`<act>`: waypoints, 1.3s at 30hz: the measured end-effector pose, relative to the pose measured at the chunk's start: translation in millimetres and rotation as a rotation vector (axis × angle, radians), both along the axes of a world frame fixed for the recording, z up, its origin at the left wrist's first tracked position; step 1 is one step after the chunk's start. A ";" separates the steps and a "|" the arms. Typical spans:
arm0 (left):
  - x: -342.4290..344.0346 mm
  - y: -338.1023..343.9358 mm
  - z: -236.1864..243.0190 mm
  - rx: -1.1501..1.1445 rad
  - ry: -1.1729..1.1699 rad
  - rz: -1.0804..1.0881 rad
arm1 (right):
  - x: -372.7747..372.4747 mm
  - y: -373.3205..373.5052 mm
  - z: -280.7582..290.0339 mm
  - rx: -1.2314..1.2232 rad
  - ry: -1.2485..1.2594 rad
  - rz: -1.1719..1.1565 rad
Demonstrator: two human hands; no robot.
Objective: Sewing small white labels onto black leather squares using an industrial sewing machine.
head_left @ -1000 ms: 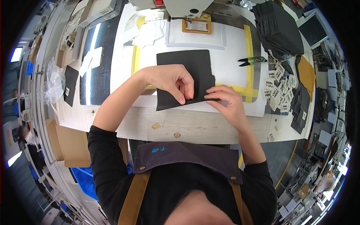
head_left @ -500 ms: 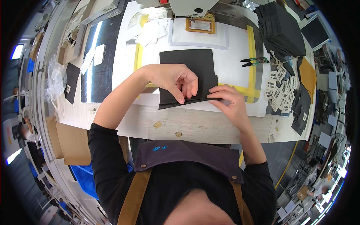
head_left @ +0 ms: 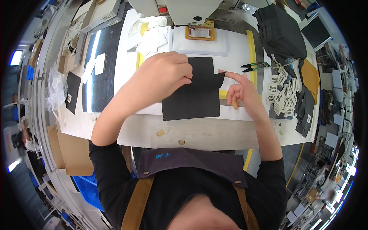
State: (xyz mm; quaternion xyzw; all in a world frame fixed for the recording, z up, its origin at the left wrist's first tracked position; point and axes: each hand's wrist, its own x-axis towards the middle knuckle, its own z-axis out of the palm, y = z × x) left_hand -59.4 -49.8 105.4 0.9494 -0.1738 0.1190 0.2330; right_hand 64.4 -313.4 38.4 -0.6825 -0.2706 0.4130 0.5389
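Pale table [head_left: 214,132] above grey floor [head_left: 293,151] — left hand [head_left: 164,74] over black sheet [head_left: 197,99], grip unclear — right hand [head_left: 245,92] spread.

Looking steeply down from head height, close above the near edge of the tabletop [head_left: 207,134] — fisheye-wide, facing across it.

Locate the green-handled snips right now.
In the head view, the snips lie right of the black panel, across a yellow tape strip, beyond the right hand and up-left of the white tags.
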 end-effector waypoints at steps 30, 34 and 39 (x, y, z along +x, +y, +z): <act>85.2 -33.1 -105.5 0.348 -0.494 -0.254 | 88.8 -24.2 5.8 -0.033 0.004 -0.309; 92.8 -20.3 -108.0 0.365 -0.520 -0.226 | 100.2 -11.7 5.9 -0.089 -0.020 -0.289; 86.6 5.5 -103.7 0.457 -0.515 -0.185 | 107.2 24.7 10.6 -0.208 -0.129 -0.247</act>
